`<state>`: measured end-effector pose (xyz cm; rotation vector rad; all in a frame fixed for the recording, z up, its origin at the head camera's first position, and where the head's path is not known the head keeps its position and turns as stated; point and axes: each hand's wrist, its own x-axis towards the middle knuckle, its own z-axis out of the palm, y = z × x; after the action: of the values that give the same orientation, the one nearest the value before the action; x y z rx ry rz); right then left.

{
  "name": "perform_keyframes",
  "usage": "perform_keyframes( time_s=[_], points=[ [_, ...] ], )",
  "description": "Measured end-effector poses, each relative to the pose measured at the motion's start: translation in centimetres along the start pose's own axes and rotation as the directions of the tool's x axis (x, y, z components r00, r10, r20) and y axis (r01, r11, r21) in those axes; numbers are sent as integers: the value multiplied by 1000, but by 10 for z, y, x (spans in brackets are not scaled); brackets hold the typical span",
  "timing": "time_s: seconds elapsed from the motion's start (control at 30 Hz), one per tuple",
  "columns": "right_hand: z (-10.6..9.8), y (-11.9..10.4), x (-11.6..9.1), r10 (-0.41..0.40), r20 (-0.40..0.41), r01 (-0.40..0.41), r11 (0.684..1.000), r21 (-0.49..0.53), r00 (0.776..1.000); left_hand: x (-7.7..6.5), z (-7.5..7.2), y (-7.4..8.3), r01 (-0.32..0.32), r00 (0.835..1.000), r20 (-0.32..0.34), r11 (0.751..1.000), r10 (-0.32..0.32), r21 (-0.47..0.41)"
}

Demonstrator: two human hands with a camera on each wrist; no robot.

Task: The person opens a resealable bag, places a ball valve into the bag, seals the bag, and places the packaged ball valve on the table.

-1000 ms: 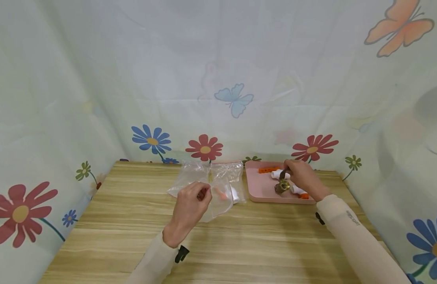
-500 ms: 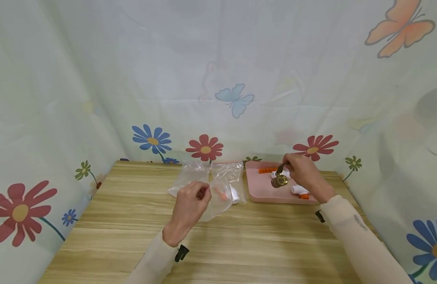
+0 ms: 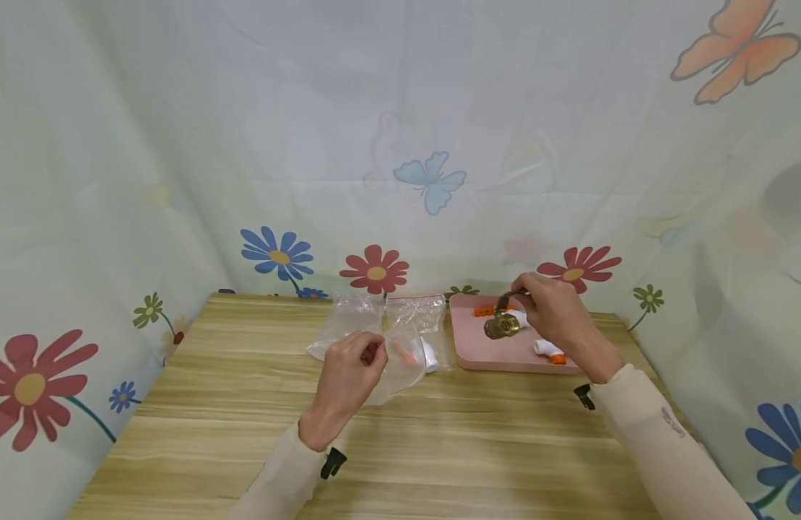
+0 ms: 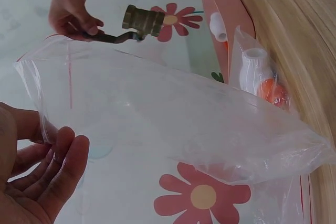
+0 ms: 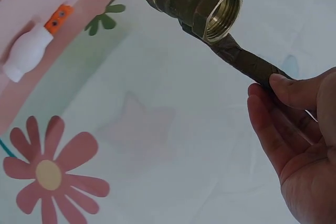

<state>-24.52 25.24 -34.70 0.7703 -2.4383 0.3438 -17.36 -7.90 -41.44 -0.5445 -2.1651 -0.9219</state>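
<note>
My right hand (image 3: 559, 310) pinches the lever handle of a brass ball valve (image 3: 502, 326) and holds it above the pink tray. In the right wrist view the valve's threaded opening (image 5: 223, 17) shows, with the thumb on the dark lever (image 5: 257, 67). My left hand (image 3: 347, 379) pinches the edge of a clear zip bag (image 4: 152, 114) between thumb and fingers. That bag hangs lifted and spread in the left wrist view, with nothing seen inside it. The valve overlaps the area just beyond the bag's upper edge there, apart from it.
The pink tray (image 3: 468, 350) holds white plastic valves with orange handles, one (image 3: 548, 348) at its front right. Behind the left hand lie a flat clear bag (image 3: 354, 314) and another bag (image 3: 416, 312) containing a white and orange valve (image 4: 255, 72). A printed curtain (image 3: 309, 144) closes the back.
My right hand has lifted the brass ball valve from low over the tray and carried it up and left. The left hand with its bag has stayed nearly still.
</note>
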Motion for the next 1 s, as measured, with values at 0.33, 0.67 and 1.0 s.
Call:
perform_keyframes(
  time_s=[0.33, 0.67, 1.0],
  points=[
    [-20, -28, 3, -54, -104, 55, 998, 9, 993, 0, 1, 1, 3, 1000, 2, 1000, -3, 2],
    [-39, -57, 7, -160, -217, 165, 986, 8, 963, 1, 2, 0, -10, 1000, -2, 1000, 10, 14],
    [-53, -86, 10, -150, -326, 173, 984, 42, 933, 1, 3, 0, -4, 1000, -10, 1000, 4, 12]
  ],
)
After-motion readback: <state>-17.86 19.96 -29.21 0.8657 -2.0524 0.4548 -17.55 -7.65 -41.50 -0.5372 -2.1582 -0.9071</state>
